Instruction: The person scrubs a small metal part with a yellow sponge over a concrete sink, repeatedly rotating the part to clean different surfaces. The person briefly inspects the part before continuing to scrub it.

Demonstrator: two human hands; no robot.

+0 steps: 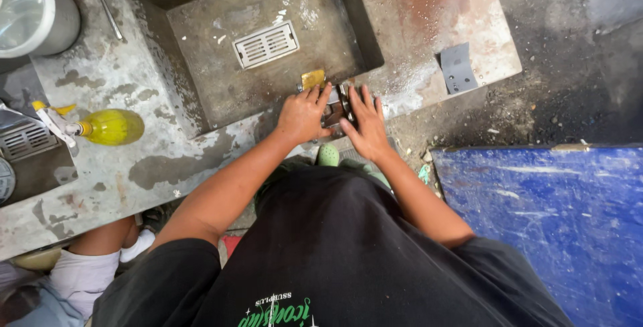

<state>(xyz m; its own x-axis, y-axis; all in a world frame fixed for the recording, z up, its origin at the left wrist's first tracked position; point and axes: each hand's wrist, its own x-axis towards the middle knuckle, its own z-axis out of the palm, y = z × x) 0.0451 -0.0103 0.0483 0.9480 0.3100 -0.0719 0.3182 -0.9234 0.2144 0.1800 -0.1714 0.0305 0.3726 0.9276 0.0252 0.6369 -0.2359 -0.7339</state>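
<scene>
Both hands are pressing flat, fingers spread, on a small metal part (pixel 337 107) sitting at the sink (pixel 201 45) front edge: left hand (pixel 303 116), right hand (pixel 365 122). Yellow spray bottle (pixel 107 126) is lying well left.

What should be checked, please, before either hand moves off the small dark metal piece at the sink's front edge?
1. Left hand flat on the small dark metal piece: ok.
2. Right hand pressing its other side: ok.
3. Piece sitting level on the grey concrete sink rim: cannot tell.
4. Small yellow block lying beyond the fingertips: ok.
5. Yellow spray bottle apart from both hands: ok.
</scene>
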